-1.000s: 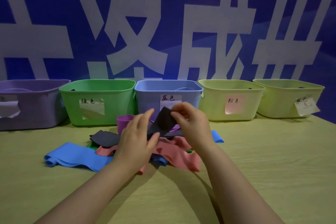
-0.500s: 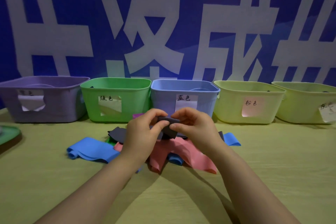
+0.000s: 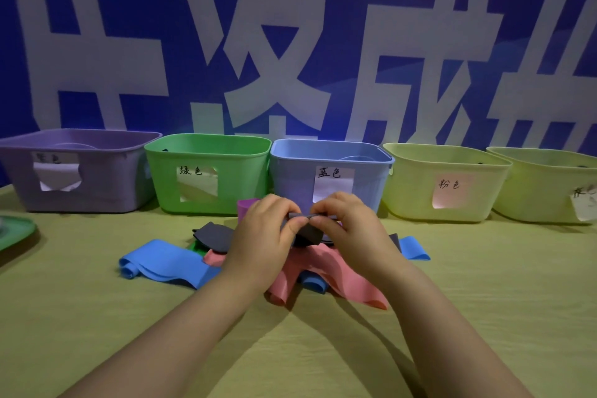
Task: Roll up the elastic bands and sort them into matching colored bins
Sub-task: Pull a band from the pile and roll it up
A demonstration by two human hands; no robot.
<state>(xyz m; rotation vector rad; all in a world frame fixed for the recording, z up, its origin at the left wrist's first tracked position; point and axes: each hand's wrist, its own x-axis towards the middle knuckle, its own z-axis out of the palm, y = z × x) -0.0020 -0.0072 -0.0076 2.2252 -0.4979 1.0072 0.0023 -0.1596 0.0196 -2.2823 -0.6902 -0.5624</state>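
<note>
My left hand [image 3: 258,242] and my right hand [image 3: 350,231] both pinch a dark grey elastic band [image 3: 307,229], partly rolled between the fingertips, above a pile of bands. In the pile lie a blue band [image 3: 161,263], a pink band [image 3: 326,278], another dark grey band [image 3: 214,234], a green sliver [image 3: 195,247] and a purple roll [image 3: 245,207]. Behind stand five bins in a row: purple [image 3: 97,184], green [image 3: 232,171], blue [image 3: 290,178], and two yellow-green ones, the fourth [image 3: 410,184] with a pink label and the fifth [image 3: 533,191] at the right edge.
A yellow-green cloth covers the table [image 3: 484,300]. A green tray edge [image 3: 16,231] shows at the far left. A blue wall with large white characters rises right behind the bins. Another blue band end [image 3: 415,247] lies right of my right hand.
The dark grey band was a loose flap held up between my hands; now it is folded tighter into a small roll, with both hands closer together. The camera has shifted slightly left.
</note>
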